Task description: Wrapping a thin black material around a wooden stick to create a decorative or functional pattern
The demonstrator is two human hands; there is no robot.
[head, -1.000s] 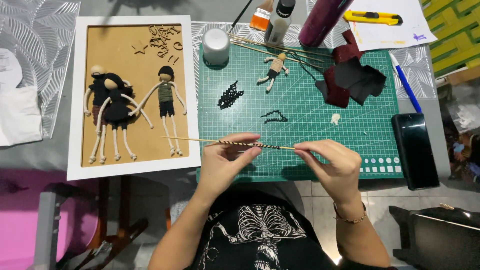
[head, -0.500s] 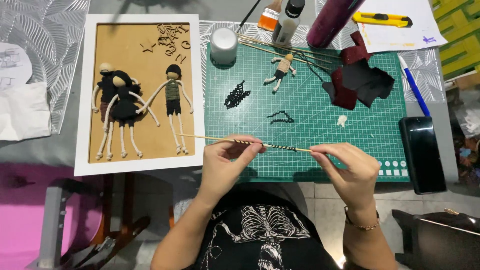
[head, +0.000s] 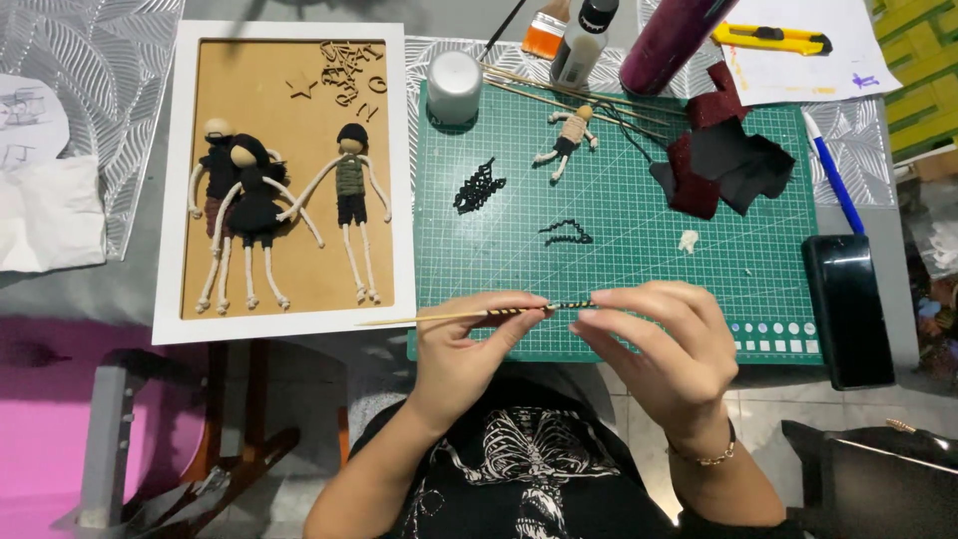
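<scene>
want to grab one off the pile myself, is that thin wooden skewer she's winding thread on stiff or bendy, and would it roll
Probably stiff for its thinness: the skewer stays straight though it juts past the left hand unsupported. Likely very light, pinched by fingertips of the right hand alone. Being round and thin, it may roll on the green cutting mat.

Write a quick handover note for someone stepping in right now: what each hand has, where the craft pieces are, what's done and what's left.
Left hand: pinches a thin wooden skewer, held level over the near edge of the green cutting mat.
Right hand: fingertips on the black cord coiled around the skewer.
Elsewhere: two curled black cord pieces and a small string doll lie on the mat; three dolls sit in the white frame.
Done: part of the skewer is wrapped.
Left: the bare end toward the frame is unwrapped.
</scene>
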